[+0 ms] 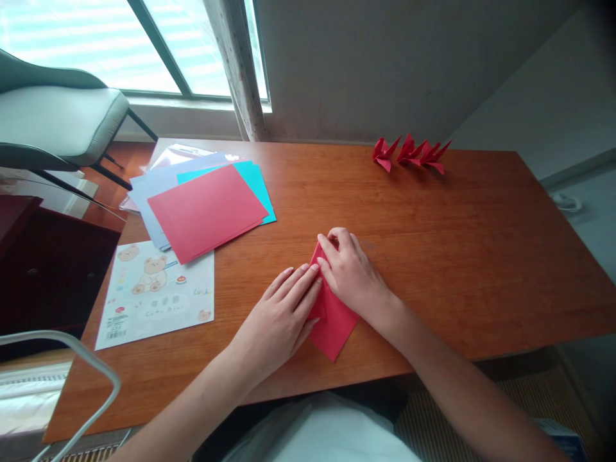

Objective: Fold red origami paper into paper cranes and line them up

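A partly folded sheet of red origami paper lies on the table near its front edge, with one pointed corner toward me. My left hand rests on its left side, fingers stretched out flat and pressing on a folded flap. At the upper end, my right hand has its fingers bent and pinched around the paper's edge. Both hands cover much of the sheet, so the folds beneath them are hidden. The fingertips of the two hands nearly meet over the paper.
Several folded red paper cranes stand at the table's back edge. To the left, red sheets overlap blue sheets and a bear-printed cover. The wooden table meets the wall; a chair stands by the window.
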Demonstrator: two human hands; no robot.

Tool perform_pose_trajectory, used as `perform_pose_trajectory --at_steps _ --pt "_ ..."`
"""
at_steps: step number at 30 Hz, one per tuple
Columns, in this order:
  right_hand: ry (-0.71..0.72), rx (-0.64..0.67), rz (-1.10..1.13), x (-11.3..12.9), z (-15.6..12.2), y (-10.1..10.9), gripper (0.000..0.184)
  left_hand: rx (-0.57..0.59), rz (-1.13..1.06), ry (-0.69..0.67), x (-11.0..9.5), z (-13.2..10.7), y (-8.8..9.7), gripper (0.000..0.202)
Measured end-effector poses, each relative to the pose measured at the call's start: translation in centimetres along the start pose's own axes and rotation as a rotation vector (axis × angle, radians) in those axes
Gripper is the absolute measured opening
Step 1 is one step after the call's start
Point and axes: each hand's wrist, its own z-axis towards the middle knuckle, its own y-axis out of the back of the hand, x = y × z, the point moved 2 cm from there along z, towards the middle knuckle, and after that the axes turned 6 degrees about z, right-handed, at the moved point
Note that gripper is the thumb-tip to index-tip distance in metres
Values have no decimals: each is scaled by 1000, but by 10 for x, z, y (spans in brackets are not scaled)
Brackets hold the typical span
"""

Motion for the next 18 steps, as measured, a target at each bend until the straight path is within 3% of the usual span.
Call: perform_pose_trajectory --at_steps 18 --pt "-50 13 210 -17 14 12 39 9 18 -2 1 0 -2 50"
